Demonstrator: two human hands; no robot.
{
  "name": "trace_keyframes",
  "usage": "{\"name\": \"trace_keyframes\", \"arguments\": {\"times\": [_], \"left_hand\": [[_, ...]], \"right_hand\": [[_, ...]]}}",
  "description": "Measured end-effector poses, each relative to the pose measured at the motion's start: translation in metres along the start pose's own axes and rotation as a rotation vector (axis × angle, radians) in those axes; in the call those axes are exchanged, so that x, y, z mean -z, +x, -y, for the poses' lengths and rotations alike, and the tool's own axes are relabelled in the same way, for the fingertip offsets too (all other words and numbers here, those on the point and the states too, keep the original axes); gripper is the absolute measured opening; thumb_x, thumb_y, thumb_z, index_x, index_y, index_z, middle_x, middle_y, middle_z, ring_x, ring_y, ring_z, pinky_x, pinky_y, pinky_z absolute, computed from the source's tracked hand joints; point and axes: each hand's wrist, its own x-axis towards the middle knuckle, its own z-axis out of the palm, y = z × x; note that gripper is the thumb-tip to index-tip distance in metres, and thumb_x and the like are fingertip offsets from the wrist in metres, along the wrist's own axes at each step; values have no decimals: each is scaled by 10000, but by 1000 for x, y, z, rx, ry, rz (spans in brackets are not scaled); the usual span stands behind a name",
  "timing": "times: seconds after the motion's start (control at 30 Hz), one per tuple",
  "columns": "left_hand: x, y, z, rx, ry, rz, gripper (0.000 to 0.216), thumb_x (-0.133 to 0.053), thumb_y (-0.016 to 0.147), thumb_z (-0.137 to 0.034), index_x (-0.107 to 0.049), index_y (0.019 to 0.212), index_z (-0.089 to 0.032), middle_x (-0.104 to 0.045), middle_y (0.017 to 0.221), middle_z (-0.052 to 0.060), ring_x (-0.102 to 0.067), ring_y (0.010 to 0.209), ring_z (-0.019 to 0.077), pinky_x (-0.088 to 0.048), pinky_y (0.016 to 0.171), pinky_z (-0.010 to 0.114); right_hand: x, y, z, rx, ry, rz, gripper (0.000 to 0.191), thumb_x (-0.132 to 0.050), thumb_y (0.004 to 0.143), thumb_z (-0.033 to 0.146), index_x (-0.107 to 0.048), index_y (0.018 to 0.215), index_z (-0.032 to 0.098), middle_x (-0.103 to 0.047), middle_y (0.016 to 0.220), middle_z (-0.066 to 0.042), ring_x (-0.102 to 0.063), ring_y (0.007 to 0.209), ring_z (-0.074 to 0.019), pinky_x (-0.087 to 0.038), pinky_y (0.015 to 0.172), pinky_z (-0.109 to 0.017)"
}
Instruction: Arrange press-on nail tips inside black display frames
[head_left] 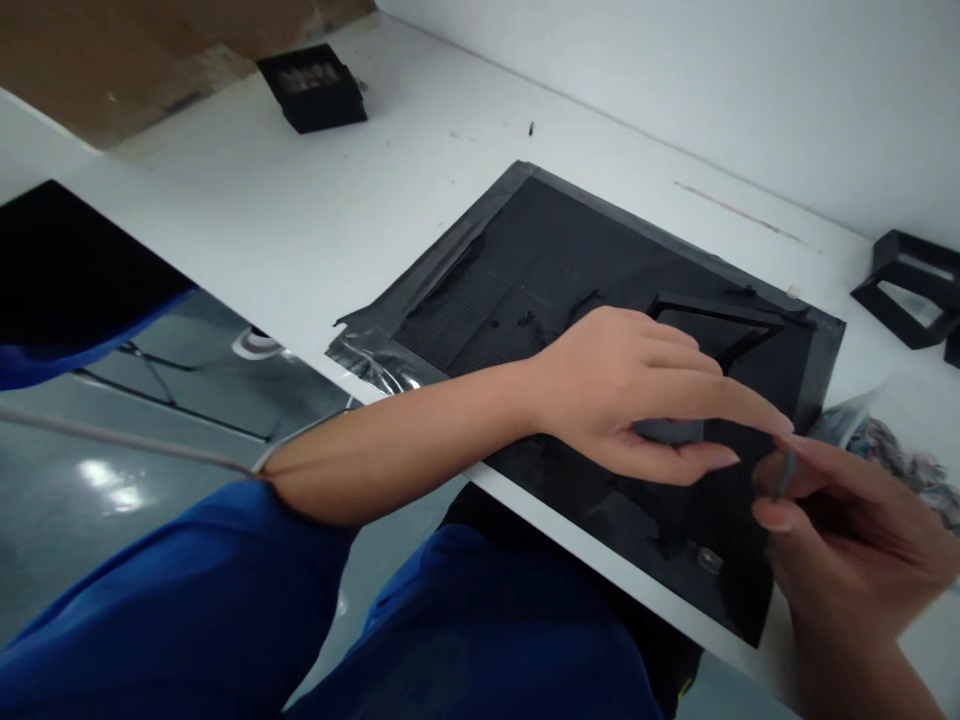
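Note:
My right hand [862, 530] pinches a small thin dark grey piece [785, 473] between thumb and fingertips; its kind is too blurred to tell. My left hand [637, 395] reaches across towards it, index fingertip touching or very near the right hand's fingers. The left thumb stands apart from the index finger, and nothing shows between them. Under both hands lies a black mat [600, 235], taped along its edges. A black rectangular frame [720, 312] rests on the mat, partly hidden behind my left hand. A small clear piece [709, 560] lies near the mat's front edge.
A clear plastic bag [892, 455] of small pieces is beyond my right hand. Black open frames [911, 290] stand at the far right, and a black box [319, 88] is at the back left. A white wall [712, 80] borders the white table [247, 220].

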Motion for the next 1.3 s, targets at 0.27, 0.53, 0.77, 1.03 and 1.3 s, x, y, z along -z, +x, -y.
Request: {"name": "trace_keyframes", "arguments": {"times": [0.27, 0.53, 0.77, 1.03, 1.3], "left_hand": [[-12, -3, -9, -2, 25, 35, 362, -495, 993, -518, -715, 1130, -266, -621, 626, -69, -597, 634, 53, -429, 586, 211], [-9, 1, -11, -62, 122, -71, 298, -525, 1001, -448, -775, 1048, -292, -621, 594, -96, -548, 551, 19, -411, 526, 211], [1, 2, -6, 54, 128, -130, 176, -595, 950, -257, -732, 1058, -234, -723, 961, -45, -691, 807, 42, -543, 676, 176], [5, 4, 4, 129, 41, -286, 97, -611, 889, -147, -687, 938, -185, -692, 932, 5, -696, 856, 63, -588, 738, 175], [-6, 2, 2, 84, 78, -196, 108, -570, 908, -190, -663, 940, -234, -744, 823, -81, -691, 715, 27, -497, 660, 163]], "right_hand": [[4, -14, -2, -110, 42, -13, 453, -876, 668, 484, -769, 1077, 324, -570, 648, 37, -487, 561, -136, -404, 496, -312], [9, -17, -2, -166, -4, -24, 436, -876, 662, 511, -784, 1030, 298, -673, 773, 14, -548, 609, -136, -439, 521, -302], [-5, -8, 2, -158, -76, -64, 393, -856, 727, 288, -754, 1106, 264, -627, 699, 29, -551, 594, -127, -448, 556, -287], [-15, 6, -9, -201, -552, 160, 375, -738, 824, 523, -734, 1089, 258, -504, 596, 72, -445, 500, -70, -389, 536, -238], [-16, 16, -18, -286, -597, 279, 444, -658, 835, 619, -749, 1017, 224, -471, 549, 65, -410, 482, -78, -330, 498, -242]]}}
